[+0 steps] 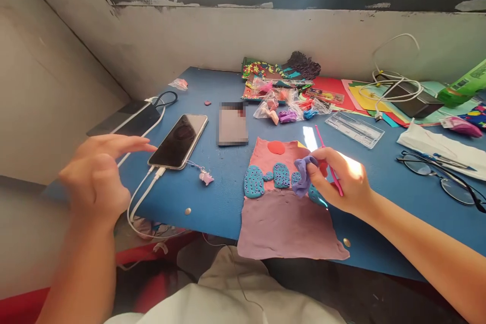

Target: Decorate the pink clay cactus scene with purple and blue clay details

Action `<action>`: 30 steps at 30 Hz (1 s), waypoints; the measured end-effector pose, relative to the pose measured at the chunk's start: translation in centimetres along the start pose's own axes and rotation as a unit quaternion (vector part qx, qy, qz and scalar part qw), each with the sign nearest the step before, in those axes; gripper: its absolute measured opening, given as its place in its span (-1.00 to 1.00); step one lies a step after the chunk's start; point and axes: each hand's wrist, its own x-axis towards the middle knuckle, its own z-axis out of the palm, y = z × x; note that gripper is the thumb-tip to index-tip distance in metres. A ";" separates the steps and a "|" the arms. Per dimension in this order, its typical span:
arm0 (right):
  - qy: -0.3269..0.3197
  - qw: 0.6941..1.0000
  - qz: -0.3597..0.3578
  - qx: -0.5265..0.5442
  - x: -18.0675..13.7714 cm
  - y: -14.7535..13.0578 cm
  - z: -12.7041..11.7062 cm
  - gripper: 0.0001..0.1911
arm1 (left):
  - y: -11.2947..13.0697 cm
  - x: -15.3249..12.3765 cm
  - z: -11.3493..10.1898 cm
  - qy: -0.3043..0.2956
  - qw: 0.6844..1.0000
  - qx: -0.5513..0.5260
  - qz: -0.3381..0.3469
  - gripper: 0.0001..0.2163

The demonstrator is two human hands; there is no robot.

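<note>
My right hand point(343, 179) pinches a crumpled piece of purple modelling clay point(302, 174) between thumb and fingers. A thin pink stick tool point(334, 179) also sits in this hand, slanting up past the fingers. Beneath is a clay picture point(286, 228) with a mauve lower part, a pink upper part and a red disc point(276, 147). Across its middle lie blue clay shapes point(253, 182) dotted with purple; my right hand partly hides those on the right. My left hand point(98, 177) is raised at the left, empty, its index finger stretched towards a smartphone point(178, 142).
White cables point(146, 190) run from the phone over the table edge. A small charm point(206, 177) lies beside it. Bagged clay pieces point(288, 114) lie behind the picture. To the right are a clear plastic case point(356, 129), glasses point(442, 177) and a green bottle point(463, 83).
</note>
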 end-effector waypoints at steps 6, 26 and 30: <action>0.001 1.000 0.001 -0.003 0.0 -0.2 -0.1 -0.95 | -0.3 -0.8 0.5 -0.117 0.992 0.042 0.009 -0.54; 0.007 1.000 -0.002 -0.017 0.0 0.0 -0.2 -0.95 | 0.0 -1.1 0.2 -0.114 0.991 0.044 -0.050 -0.54; 0.009 1.000 -0.001 -0.013 0.0 0.1 -0.2 -0.96 | -0.2 -1.3 0.3 -0.069 0.995 0.052 -0.045 -0.52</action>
